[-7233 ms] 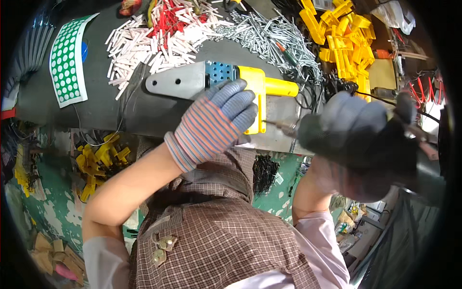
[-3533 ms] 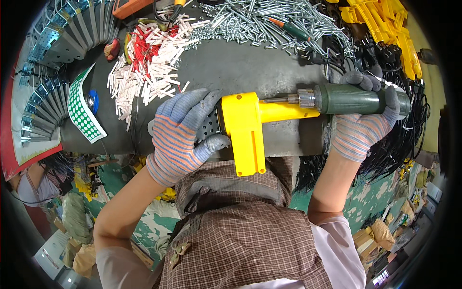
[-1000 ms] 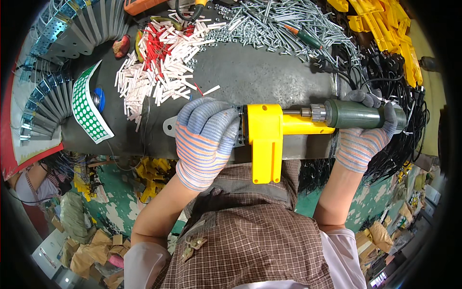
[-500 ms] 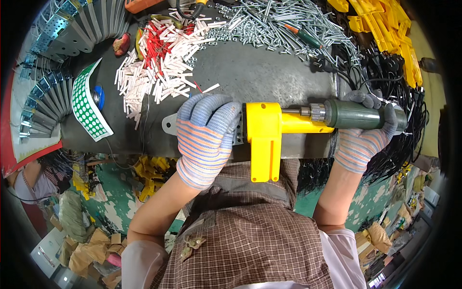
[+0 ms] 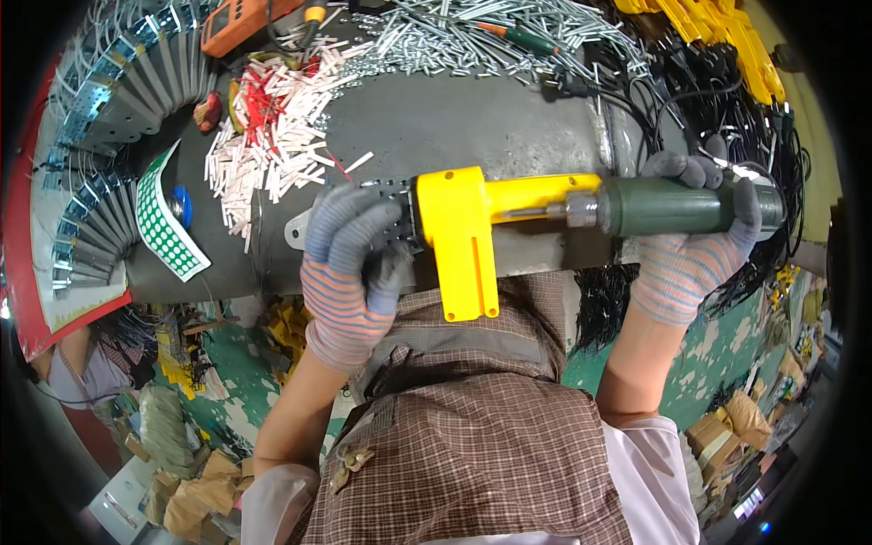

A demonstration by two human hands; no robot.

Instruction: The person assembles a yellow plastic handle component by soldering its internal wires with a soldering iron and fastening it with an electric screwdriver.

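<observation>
A yellow plastic handle housing (image 5: 451, 232) lies near the front edge of the dark bench, its leg overhanging toward me. A grey metal plate (image 5: 296, 231) with holes runs left from it, partly hidden. Over that plate is my left hand (image 5: 350, 259), in a striped glove, its fingers loosely curled and the thumb apart; whether the fingertips touch the plate is blurred. My right hand (image 5: 695, 245), also gloved, is wrapped round a dark green power screwdriver (image 5: 672, 207) held level. Its metal chuck and bit point left, above the housing's arm.
White and red sleeves (image 5: 272, 127) are heaped at the far left, screws (image 5: 490, 45) at the back. Black cables (image 5: 718, 91) and yellow housings (image 5: 718, 36) crowd the right. A green-dotted sticker sheet (image 5: 168, 213) stands beside stacked metal brackets (image 5: 100, 209). An orange-handled screwdriver (image 5: 518, 38) lies among the screws.
The screwdriver has drawn back to the right relative to the yellow housing. My left hand's fingers have loosened and uncovered part of the perforated metal. The whole view has shifted slightly.
</observation>
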